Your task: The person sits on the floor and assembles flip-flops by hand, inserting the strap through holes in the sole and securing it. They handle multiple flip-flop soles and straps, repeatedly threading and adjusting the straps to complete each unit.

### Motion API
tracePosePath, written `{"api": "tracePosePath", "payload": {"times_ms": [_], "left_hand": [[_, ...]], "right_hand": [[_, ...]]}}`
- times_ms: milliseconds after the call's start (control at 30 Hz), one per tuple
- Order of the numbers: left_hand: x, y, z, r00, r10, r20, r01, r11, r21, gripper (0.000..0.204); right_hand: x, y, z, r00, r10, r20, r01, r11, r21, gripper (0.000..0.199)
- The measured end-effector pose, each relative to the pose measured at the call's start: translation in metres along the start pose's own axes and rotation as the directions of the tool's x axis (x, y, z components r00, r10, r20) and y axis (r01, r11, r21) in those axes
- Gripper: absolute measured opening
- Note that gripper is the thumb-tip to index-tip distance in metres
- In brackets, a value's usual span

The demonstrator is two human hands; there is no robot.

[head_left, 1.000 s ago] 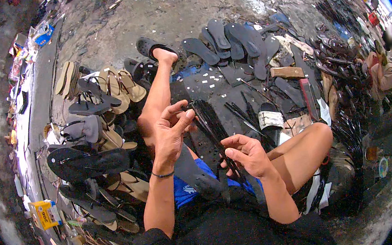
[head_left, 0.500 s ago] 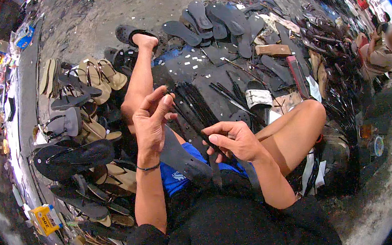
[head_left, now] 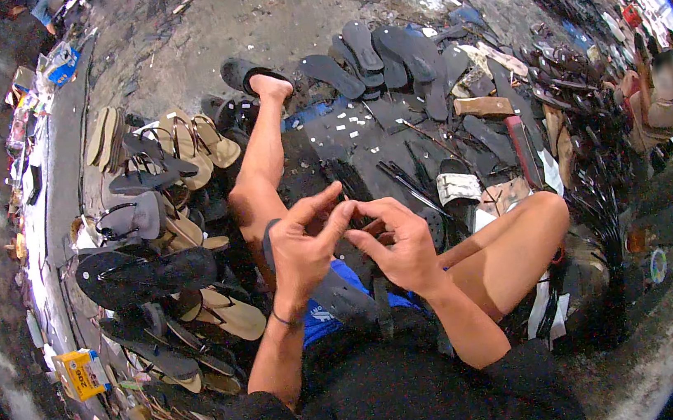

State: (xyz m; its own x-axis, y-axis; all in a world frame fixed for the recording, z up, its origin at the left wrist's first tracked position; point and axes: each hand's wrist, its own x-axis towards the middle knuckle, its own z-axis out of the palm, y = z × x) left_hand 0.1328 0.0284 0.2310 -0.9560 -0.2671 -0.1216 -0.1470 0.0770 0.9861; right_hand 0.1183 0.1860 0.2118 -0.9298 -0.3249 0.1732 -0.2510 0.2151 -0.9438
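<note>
Seated person, head view: the left hand (head_left: 301, 247) and right hand (head_left: 402, 240) meet fingertip to fingertip above a dark sandal sole (head_left: 338, 293) lying across the lap, fingers curled and pinched narrowly together; whether anything thin is held between them cannot be told. To the left lie stacked black flip-flops (head_left: 144, 273) and tan sandals (head_left: 188, 144); on the far floor, a row of loose dark soles (head_left: 385, 51) beyond the outstretched left foot (head_left: 268, 85).
</note>
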Motion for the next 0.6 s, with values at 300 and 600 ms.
{"api": "tracePosePath", "payload": {"times_ms": [300, 600], "left_hand": [[-0.051, -0.066, -0.044, 0.943, 0.125, -0.310, 0.099, 0.781, 0.616, 0.068], [-0.070, -0.068, -0.023, 0.959, -0.079, -0.273, 0.054, 0.994, -0.098, 0.049]], "right_hand": [[0.005, 0.000, 0.013, 0.983, 0.175, 0.055, -0.183, 0.963, 0.198, 0.016], [0.008, -0.011, 0.013, 0.961, 0.165, 0.223, -0.161, 0.986, -0.037, 0.017]]}}
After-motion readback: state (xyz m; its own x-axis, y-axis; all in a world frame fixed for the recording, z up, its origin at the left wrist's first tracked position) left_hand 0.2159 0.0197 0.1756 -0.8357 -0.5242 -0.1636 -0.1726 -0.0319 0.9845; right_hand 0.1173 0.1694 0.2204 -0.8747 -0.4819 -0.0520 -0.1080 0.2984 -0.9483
